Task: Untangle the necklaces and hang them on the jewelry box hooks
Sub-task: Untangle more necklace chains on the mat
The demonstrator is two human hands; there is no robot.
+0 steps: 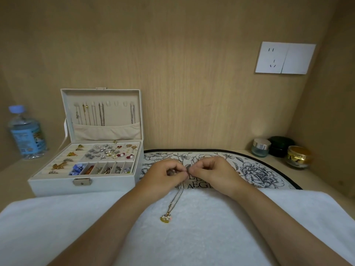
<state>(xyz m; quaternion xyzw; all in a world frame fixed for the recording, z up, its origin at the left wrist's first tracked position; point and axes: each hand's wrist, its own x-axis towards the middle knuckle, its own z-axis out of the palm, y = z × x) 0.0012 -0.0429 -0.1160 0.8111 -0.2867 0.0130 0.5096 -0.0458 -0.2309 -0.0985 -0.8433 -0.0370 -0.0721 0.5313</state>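
Observation:
A thin dark chain necklace (177,196) with a small gold and pink pendant (166,218) hangs from my fingers onto the white towel (192,237). My left hand (165,172) and my right hand (208,170) meet fingertip to fingertip above the towel's far edge, each pinching the chain's upper end. The white jewelry box (86,162) stands open to the left. Several necklaces (100,114) hang from the hooks in its lid, and some hooks (116,103) are bare.
The box tray holds earrings, brooches and beads. A floral mat (255,169) lies under the towel's far edge. A water bottle (26,133) stands far left. Three small jars (280,150) sit at the back right corner. A wall socket (284,58) is on the wooden back panel.

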